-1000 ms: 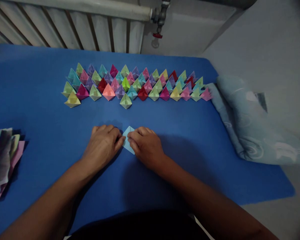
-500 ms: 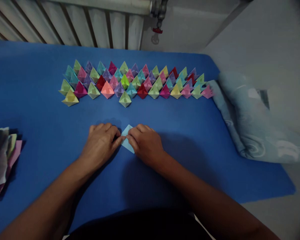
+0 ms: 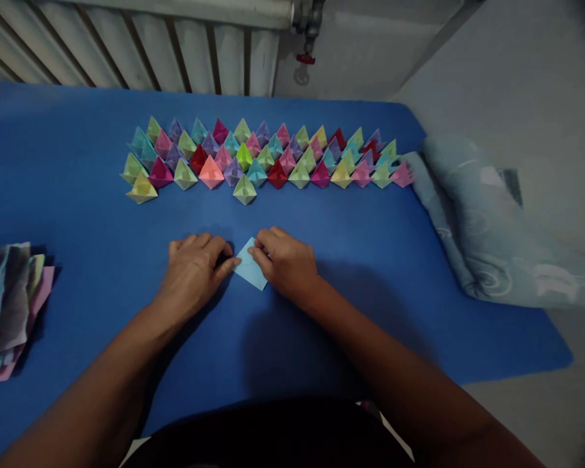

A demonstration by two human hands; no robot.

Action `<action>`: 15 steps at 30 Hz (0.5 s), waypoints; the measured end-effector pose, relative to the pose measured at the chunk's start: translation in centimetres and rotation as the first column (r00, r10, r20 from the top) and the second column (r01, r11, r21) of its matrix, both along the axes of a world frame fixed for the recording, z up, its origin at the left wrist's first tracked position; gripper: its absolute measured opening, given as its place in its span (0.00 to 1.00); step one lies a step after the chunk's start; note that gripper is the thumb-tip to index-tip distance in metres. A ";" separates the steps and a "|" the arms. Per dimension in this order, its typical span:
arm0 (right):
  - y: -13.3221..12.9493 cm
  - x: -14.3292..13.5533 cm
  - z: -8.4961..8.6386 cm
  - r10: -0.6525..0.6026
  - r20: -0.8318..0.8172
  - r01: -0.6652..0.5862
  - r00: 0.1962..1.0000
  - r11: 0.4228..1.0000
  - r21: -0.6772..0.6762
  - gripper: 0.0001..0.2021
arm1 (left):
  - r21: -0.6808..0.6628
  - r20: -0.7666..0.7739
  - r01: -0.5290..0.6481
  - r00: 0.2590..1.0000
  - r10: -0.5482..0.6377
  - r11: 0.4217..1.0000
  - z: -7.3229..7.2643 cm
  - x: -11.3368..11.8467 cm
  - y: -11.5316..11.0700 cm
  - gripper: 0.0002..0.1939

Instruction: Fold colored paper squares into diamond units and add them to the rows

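A small light-blue folded paper (image 3: 251, 270) lies on the blue tabletop (image 3: 185, 364) between my two hands. Its near corner points towards me. My left hand (image 3: 195, 266) pinches the paper's left corner, thumb on top and fingers curled. At the paper's upper right edge, my right hand (image 3: 287, 260) is closed with thumb and forefinger pressed on it. Its fingers cover the right part of the paper. Just beyond the hands stands a pale green folded paper boat (image 3: 244, 191), in front of the rows of other boats.
Several rows of coloured paper boats (image 3: 277, 174) stretch across the back of the table. On the left lies a stack of coloured paper sheets (image 3: 17, 312). A folded grey-blue blanket (image 3: 497, 234) rests at the right edge. Behind is a white radiator (image 3: 199, 55).
The blue paper has turned slightly, and more of its surface shows. My right hand has shifted up a little along its edge. The view has tilted slightly.
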State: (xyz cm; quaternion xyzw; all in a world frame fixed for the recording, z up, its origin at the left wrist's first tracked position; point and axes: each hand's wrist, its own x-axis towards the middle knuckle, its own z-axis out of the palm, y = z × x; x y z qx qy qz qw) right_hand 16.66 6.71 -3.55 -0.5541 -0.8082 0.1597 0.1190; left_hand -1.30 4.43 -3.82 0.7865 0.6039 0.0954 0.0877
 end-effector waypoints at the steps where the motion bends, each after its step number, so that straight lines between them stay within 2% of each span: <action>1: 0.1 0.0 0.1 -0.002 -0.005 0.002 1.000 1.000 -0.005 0.09 | 0.008 0.004 -0.007 1.000 0.007 1.000 -0.1 -0.1 -0.1 0.12; 6: 0.5 -0.1 0.3 -0.021 0.017 0.022 1.000 0.997 -0.069 0.09 | 0.131 -0.024 0.006 1.000 -0.003 0.991 -0.5 -0.1 -0.7 0.12; 10: 0.7 -0.1 0.3 -0.018 0.022 0.019 1.000 0.999 -0.043 0.09 | 0.314 -0.093 0.188 0.982 -0.167 0.931 -1.0 0.7 -1.8 0.15; 12: 0.8 -0.1 0.3 -0.013 0.025 0.014 1.000 0.999 -0.041 0.09 | 0.351 -0.114 0.279 0.960 -0.254 0.894 -1.2 0.9 -2.3 0.17; 15: 0.8 -0.1 0.4 -0.004 0.022 0.005 1.000 0.999 -0.037 0.09 | 0.360 -0.185 0.339 0.939 -0.290 0.869 -1.2 1.2 -2.8 0.18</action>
